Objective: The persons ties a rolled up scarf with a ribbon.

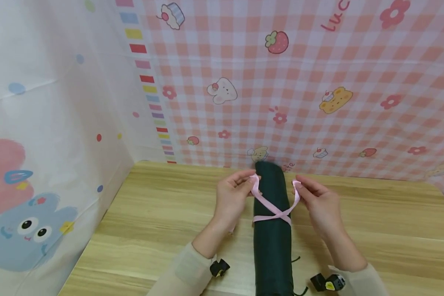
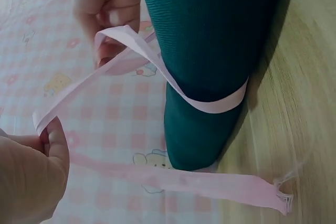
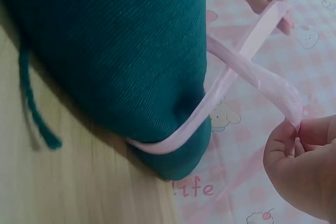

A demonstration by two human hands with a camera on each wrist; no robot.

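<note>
A long dark green fabric roll [image 1: 273,246] lies lengthwise on the table, its far end near the backdrop. A pink ribbon [image 1: 270,205] passes around it, its two ends crossing on top. My left hand [image 1: 232,197] pinches one end of the ribbon at the left of the roll, and my right hand [image 1: 322,207] pinches the other at the right. In the left wrist view the frayed tail of the ribbon [image 2: 226,183] hangs down past the left hand. A green cord [image 3: 34,98] sticks out from the roll's side in the right wrist view.
The wood-grain table [image 1: 144,230] extends to both sides of the roll. A pink checked cloth [image 1: 244,119] hangs behind it, and a white printed cloth [image 1: 59,123] hangs at the left. Black wrist devices [image 1: 220,268] sit by both sleeves.
</note>
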